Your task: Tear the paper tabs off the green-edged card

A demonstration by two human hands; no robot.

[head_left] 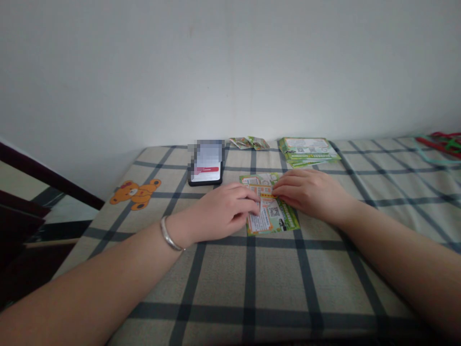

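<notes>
Green printed sheet (272, 212) lies on the tabletop (216, 288) beneath left hand (226, 210) and right hand (310, 193); cannot tell whether either grip pinches it. Small folded-looking pieces (260, 143) behind appear done; stack of similar sheets (306, 145) seems left to work.

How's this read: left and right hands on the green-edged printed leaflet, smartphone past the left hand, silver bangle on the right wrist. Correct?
Not quite. The silver bangle is on the left wrist, as the head view shows. The left hand and right hand are on the green-edged printed leaflet, with the smartphone past the left hand.
</notes>
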